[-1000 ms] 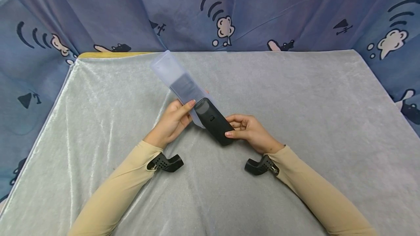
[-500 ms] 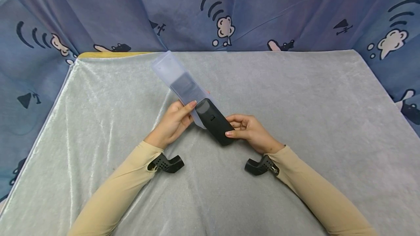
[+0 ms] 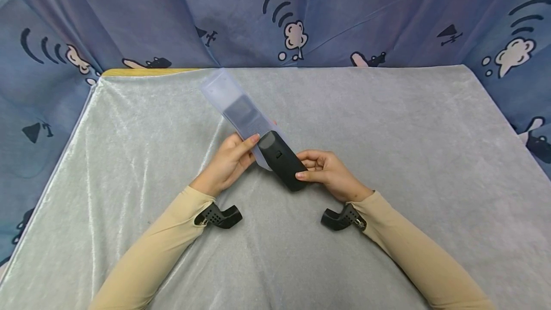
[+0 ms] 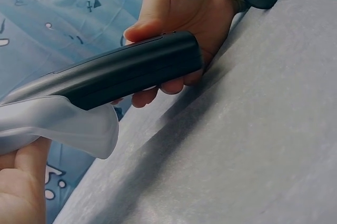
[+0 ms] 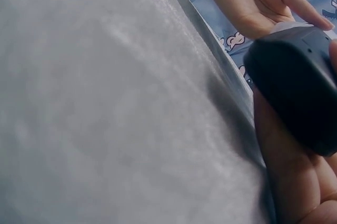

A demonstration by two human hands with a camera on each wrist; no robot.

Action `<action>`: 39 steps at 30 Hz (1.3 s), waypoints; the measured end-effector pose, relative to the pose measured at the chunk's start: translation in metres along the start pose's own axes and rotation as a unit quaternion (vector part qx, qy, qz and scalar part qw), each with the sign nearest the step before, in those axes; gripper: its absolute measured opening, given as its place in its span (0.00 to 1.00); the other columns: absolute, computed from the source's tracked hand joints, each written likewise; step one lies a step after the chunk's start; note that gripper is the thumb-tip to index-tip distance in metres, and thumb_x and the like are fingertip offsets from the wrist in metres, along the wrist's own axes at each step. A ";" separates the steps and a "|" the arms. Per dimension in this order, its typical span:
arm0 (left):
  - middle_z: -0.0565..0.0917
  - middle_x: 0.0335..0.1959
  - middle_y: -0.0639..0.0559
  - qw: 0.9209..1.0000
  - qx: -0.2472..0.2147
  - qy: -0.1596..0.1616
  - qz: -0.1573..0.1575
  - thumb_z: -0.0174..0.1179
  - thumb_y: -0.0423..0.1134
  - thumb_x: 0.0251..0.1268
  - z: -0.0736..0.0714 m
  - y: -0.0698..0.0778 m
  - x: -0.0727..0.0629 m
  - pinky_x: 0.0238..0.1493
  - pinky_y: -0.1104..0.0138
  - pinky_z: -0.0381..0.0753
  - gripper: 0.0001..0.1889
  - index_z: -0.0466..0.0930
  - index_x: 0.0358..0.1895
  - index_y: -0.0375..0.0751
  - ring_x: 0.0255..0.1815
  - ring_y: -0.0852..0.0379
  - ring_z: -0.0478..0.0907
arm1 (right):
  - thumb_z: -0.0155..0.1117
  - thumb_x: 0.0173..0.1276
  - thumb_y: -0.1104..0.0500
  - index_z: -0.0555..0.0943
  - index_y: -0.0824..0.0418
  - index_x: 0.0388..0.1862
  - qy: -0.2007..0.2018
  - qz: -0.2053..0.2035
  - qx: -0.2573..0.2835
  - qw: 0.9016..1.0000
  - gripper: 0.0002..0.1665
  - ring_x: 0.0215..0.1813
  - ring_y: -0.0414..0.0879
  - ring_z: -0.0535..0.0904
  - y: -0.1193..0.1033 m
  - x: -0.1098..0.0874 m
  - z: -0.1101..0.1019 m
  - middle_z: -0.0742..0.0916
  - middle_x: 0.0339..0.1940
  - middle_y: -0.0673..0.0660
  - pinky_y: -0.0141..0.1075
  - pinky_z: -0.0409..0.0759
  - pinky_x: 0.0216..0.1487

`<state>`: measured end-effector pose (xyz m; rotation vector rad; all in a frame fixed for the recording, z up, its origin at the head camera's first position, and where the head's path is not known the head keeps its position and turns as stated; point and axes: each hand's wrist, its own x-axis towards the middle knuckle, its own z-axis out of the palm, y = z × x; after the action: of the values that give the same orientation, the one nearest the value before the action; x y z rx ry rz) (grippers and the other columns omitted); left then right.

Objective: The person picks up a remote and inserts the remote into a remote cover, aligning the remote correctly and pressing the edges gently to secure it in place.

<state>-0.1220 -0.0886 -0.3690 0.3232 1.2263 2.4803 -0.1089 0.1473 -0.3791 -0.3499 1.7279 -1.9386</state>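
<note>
A black remote control (image 3: 281,161) is held at a slant above the table in the head view. Its far part shows dark through a translucent, whitish sleeve (image 3: 221,90); its near part, with a battery-cover mark, is bare. My left hand (image 3: 230,159) grips the sleeve near its mouth, thumb on top, with most fingers hidden underneath. My right hand (image 3: 325,173) pinches the near end of the remote between thumb and fingers. From the left wrist, the sleeve's flared lip (image 4: 97,129) shows under the remote. The right wrist view shows the remote's rounded end (image 5: 295,87) close up.
A grey velvety cloth (image 3: 409,157) covers the table. Blue patterned curtains (image 3: 366,13) hang behind it and at both sides. A yellow strip (image 3: 148,72) shows at the back left edge. Black wrist devices (image 3: 221,216) stick out from both sleeves.
My left hand and the translucent sleeve have shifted slightly right and toward me, along the remote. The right hand and the remote's near end have hardly moved.
</note>
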 end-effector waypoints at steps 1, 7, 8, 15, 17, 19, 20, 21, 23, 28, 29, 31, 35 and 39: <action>0.76 0.56 0.45 1.000 -0.001 -0.001 0.000 0.41 0.28 0.74 0.000 0.000 0.000 0.58 0.64 0.73 0.16 0.62 0.60 0.23 0.55 0.56 0.74 | 0.61 0.56 0.77 0.74 0.75 0.50 0.000 -0.001 0.001 1.000 0.21 0.39 0.43 0.83 0.000 0.000 0.000 0.87 0.36 0.54 0.32 0.82 0.40; 0.75 0.58 0.43 1.000 -0.001 -0.001 -0.001 0.42 0.28 0.74 0.000 -0.002 0.000 0.58 0.64 0.72 0.17 0.62 0.61 0.23 0.56 0.55 0.74 | 0.61 0.57 0.76 0.74 0.75 0.50 -0.004 -0.003 0.003 1.000 0.20 0.39 0.43 0.83 0.000 0.000 0.000 0.87 0.36 0.55 0.32 0.82 0.40; 0.75 0.58 0.42 1.000 0.000 0.000 -0.001 0.42 0.28 0.73 0.000 -0.002 0.000 0.59 0.64 0.72 0.17 0.61 0.61 0.23 0.56 0.55 0.73 | 0.61 0.57 0.76 0.74 0.75 0.50 -0.005 -0.003 0.004 1.000 0.20 0.38 0.43 0.83 -0.001 0.000 0.000 0.87 0.36 0.55 0.32 0.82 0.40; 0.76 0.56 0.44 1.000 -0.005 -0.003 0.000 0.42 0.28 0.74 0.001 -0.002 0.000 0.57 0.65 0.73 0.16 0.63 0.60 0.24 0.55 0.56 0.74 | 0.62 0.57 0.76 0.74 0.75 0.51 -0.004 -0.001 0.004 1.000 0.21 0.39 0.43 0.83 0.000 -0.001 0.000 0.87 0.37 0.55 0.32 0.82 0.40; 0.77 0.55 0.45 1.000 -0.007 -0.004 0.002 0.41 0.27 0.74 0.001 -0.003 0.000 0.56 0.65 0.74 0.15 0.64 0.59 0.25 0.54 0.56 0.74 | 0.63 0.57 0.76 0.74 0.76 0.51 -0.004 -0.001 0.004 1.000 0.21 0.39 0.43 0.83 0.000 -0.001 -0.001 0.87 0.37 0.55 0.32 0.82 0.40; 0.78 0.54 0.46 1.000 -0.007 0.000 0.005 0.41 0.27 0.74 0.001 -0.003 0.000 0.55 0.66 0.74 0.14 0.65 0.58 0.26 0.53 0.57 0.75 | 0.63 0.57 0.75 0.73 0.76 0.51 -0.003 0.001 0.001 1.000 0.21 0.39 0.43 0.83 0.000 0.000 -0.001 0.87 0.37 0.55 0.33 0.82 0.40; 0.78 0.53 0.46 1.000 -0.006 0.006 0.007 0.41 0.27 0.74 0.001 -0.004 0.000 0.54 0.66 0.75 0.13 0.66 0.56 0.27 0.52 0.57 0.75 | 0.63 0.58 0.74 0.73 0.76 0.51 -0.002 0.003 -0.003 1.000 0.21 0.40 0.43 0.83 0.000 0.000 -0.001 0.87 0.38 0.56 0.33 0.82 0.40; 0.79 0.51 0.47 1.000 -0.005 0.015 0.008 0.41 0.27 0.74 0.002 -0.004 0.000 0.53 0.66 0.76 0.12 0.67 0.55 0.28 0.51 0.57 0.76 | 0.63 0.58 0.74 0.73 0.77 0.52 -0.002 0.006 -0.006 1.000 0.22 0.40 0.44 0.83 0.000 0.000 -0.001 0.87 0.38 0.56 0.33 0.82 0.41; 0.81 0.46 0.49 0.999 -0.004 0.039 0.009 0.40 0.27 0.74 0.002 -0.004 0.001 0.49 0.67 0.78 0.10 0.70 0.50 0.31 0.47 0.59 0.78 | 0.63 0.59 0.73 0.72 0.76 0.53 -0.004 0.012 -0.016 1.000 0.22 0.41 0.44 0.83 0.000 0.001 -0.001 0.87 0.40 0.56 0.34 0.82 0.41; 0.83 0.37 0.51 0.997 -0.010 0.077 0.019 0.41 0.27 0.73 0.001 -0.002 0.001 0.39 0.68 0.80 0.10 0.73 0.42 0.36 0.37 0.60 0.81 | 0.63 0.62 0.69 0.72 0.73 0.55 -0.012 0.023 -0.033 0.999 0.22 0.44 0.46 0.82 -0.002 0.002 0.001 0.86 0.43 0.57 0.36 0.82 0.43; 0.83 0.37 0.51 0.997 -0.012 0.077 0.025 0.41 0.27 0.73 0.001 -0.001 0.001 0.39 0.68 0.80 0.10 0.74 0.42 0.36 0.37 0.60 0.81 | 0.63 0.62 0.69 0.72 0.73 0.55 -0.013 0.022 -0.035 0.999 0.22 0.44 0.45 0.82 -0.003 0.002 0.001 0.86 0.43 0.57 0.36 0.82 0.44; 0.84 0.39 0.50 0.997 -0.016 0.072 0.038 0.41 0.27 0.73 -0.001 0.001 0.002 0.39 0.68 0.80 0.11 0.75 0.43 0.36 0.39 0.59 0.81 | 0.63 0.62 0.69 0.73 0.73 0.53 -0.017 0.022 -0.031 0.999 0.20 0.43 0.46 0.83 -0.003 0.002 0.001 0.86 0.43 0.57 0.38 0.82 0.45; 0.83 0.45 0.48 0.996 -0.021 0.057 0.060 0.42 0.28 0.74 -0.004 0.004 0.002 0.42 0.68 0.80 0.11 0.76 0.46 0.35 0.44 0.58 0.81 | 0.62 0.62 0.71 0.73 0.77 0.51 -0.029 0.018 -0.021 0.999 0.18 0.41 0.48 0.84 -0.002 0.002 0.001 0.86 0.42 0.60 0.43 0.82 0.47; 0.82 0.48 0.47 0.997 -0.015 0.042 0.056 0.43 0.28 0.73 -0.003 0.004 0.001 0.44 0.68 0.80 0.11 0.76 0.48 0.35 0.46 0.58 0.80 | 0.61 0.61 0.73 0.73 0.78 0.48 -0.032 0.016 -0.016 0.999 0.17 0.39 0.49 0.85 -0.001 0.001 0.000 0.86 0.40 0.61 0.45 0.82 0.46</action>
<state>-0.1255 -0.0929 -0.3675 0.2897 1.2335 2.6294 -0.1105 0.1469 -0.3785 -0.3880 1.7157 -1.8581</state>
